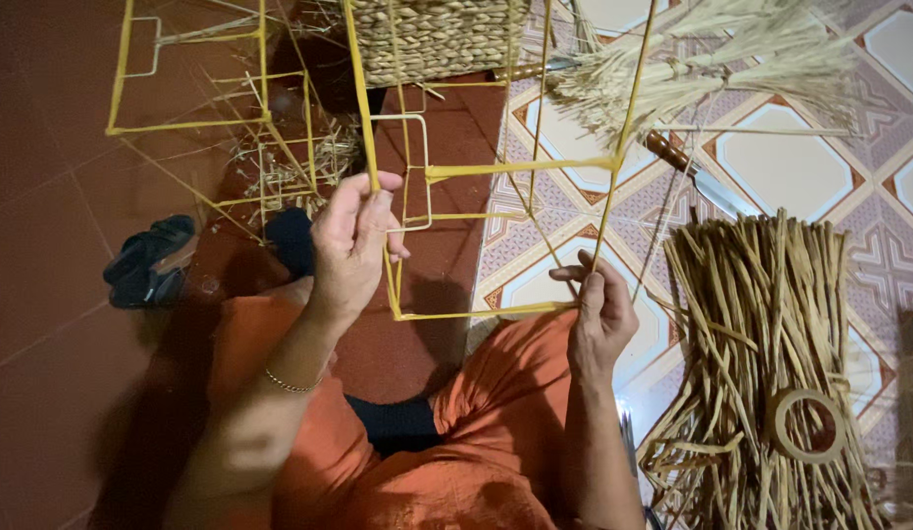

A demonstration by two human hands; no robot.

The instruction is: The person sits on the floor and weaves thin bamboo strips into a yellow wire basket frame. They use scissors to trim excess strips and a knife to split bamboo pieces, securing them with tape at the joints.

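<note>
Yellow wire frame [495, 169] held upright above lap, between both hands. Left hand [353, 245] grip closed on near-left vertical bar; right hand [599, 314] pinching lower right corner. Reed bundle [760, 324] on floor, just right of right hand.

Left hand [350, 245] is gripping an upright bar of the yellow wire frame [476, 169], while the right hand [599, 312] is pinching the frame's lower corner. A bundle of dried reed strips [760, 334] is lying just beside the right hand on the patterned tile floor [790, 167], with a roll of tape [808, 424] resting on it.
</note>
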